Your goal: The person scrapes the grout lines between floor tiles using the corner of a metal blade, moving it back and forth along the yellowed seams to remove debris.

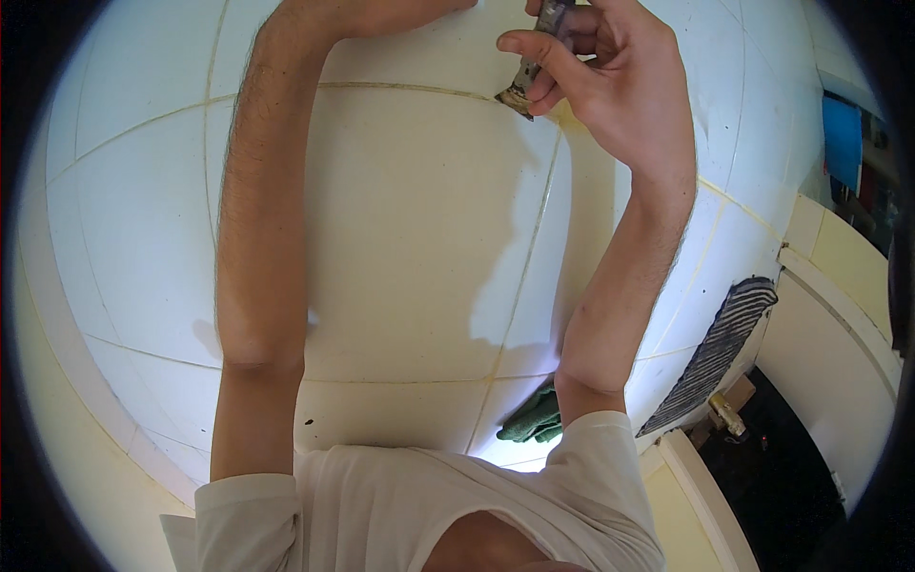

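Note:
My right hand is at the upper right, closed around a narrow, grimy dark-grey tool with a flared end. My thumb lies across it, and its flared lower end is near a tile joint. The tool's top is cut off by the frame edge, and its exact kind does not show. At the top, my left hand extends inward over the white tiled floor. Its fingers are mostly out of the picture, so their pose is hidden.
A crumpled green cloth lies by my right elbow. To the right, a black-and-grey striped mat lies beside a doorway with a raised sill. Farther right is a blue object. A small dark speck sits near my shirt.

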`<move>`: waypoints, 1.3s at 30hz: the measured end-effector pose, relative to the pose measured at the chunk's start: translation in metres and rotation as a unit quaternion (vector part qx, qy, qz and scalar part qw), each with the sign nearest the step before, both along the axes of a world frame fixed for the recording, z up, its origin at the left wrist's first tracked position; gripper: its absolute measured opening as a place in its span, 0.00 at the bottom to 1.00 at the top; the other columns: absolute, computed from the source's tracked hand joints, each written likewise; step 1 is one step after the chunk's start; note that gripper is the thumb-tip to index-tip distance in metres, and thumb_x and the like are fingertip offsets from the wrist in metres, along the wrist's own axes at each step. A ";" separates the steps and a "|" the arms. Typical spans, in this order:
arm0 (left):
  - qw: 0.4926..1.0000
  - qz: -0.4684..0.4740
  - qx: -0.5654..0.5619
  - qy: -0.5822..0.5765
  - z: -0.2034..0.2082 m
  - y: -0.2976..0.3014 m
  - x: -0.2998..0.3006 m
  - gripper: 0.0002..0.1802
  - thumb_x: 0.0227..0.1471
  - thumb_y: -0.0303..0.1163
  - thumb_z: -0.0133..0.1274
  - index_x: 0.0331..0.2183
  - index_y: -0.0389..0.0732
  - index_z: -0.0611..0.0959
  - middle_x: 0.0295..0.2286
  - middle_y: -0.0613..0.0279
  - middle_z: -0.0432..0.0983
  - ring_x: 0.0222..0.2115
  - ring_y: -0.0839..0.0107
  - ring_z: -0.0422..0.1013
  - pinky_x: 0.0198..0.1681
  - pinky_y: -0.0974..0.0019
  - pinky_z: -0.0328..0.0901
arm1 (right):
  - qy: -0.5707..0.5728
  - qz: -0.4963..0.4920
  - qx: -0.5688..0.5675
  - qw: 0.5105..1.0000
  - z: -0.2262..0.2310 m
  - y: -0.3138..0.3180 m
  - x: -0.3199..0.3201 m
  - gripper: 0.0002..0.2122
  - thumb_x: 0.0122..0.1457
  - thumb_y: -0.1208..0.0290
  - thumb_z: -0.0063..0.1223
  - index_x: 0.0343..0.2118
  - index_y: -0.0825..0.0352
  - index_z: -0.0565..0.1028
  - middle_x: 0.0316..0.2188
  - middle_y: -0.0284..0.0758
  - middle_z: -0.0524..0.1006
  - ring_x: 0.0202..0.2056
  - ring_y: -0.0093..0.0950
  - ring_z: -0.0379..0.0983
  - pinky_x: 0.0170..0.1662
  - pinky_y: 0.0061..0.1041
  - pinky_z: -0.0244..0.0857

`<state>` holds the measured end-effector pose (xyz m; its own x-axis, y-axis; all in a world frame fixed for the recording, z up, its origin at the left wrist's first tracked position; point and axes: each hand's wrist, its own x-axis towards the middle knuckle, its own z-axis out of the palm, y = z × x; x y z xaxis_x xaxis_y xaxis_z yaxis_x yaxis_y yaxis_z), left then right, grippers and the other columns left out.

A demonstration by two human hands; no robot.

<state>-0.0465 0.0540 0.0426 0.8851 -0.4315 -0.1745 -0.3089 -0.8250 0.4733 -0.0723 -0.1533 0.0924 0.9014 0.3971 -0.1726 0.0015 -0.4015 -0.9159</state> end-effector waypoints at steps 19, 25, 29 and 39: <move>0.999 -0.025 0.010 -0.037 -0.039 0.018 0.020 0.43 0.64 0.45 0.45 0.72 0.48 0.47 0.73 0.62 0.40 0.73 0.59 0.31 0.72 0.36 0.23 | -0.126 0.006 -0.023 0.992 -0.005 -0.002 0.002 0.08 0.60 0.84 0.60 0.38 0.72 0.72 0.17 0.30 0.72 0.19 0.14 0.69 0.19 0.19 0.61; 1.000 -0.002 0.003 -0.004 -0.006 -0.013 -0.002 0.43 0.63 0.44 0.45 0.72 0.48 0.48 0.73 0.61 0.40 0.73 0.59 0.31 0.72 0.36 0.23 | -0.037 -0.014 -0.044 0.998 -0.004 -0.004 0.000 0.08 0.59 0.84 0.61 0.38 0.71 0.72 0.17 0.31 0.74 0.17 0.15 0.70 0.19 0.19 0.62; 1.000 0.010 0.021 0.002 0.012 0.006 -0.005 0.43 0.63 0.44 0.44 0.72 0.47 0.48 0.73 0.60 0.40 0.73 0.58 0.31 0.72 0.37 0.23 | -0.026 -0.005 0.006 1.000 0.012 0.012 -0.004 0.08 0.59 0.84 0.62 0.37 0.71 0.72 0.16 0.31 0.74 0.16 0.16 0.71 0.19 0.19 0.62; 1.000 -0.001 -0.001 0.010 -0.003 -0.003 0.001 0.43 0.63 0.44 0.44 0.72 0.46 0.48 0.73 0.60 0.39 0.73 0.57 0.31 0.72 0.36 0.23 | -0.008 -0.010 -0.017 1.000 0.013 0.012 -0.003 0.08 0.59 0.85 0.61 0.37 0.72 0.72 0.16 0.31 0.75 0.17 0.16 0.72 0.19 0.17 0.64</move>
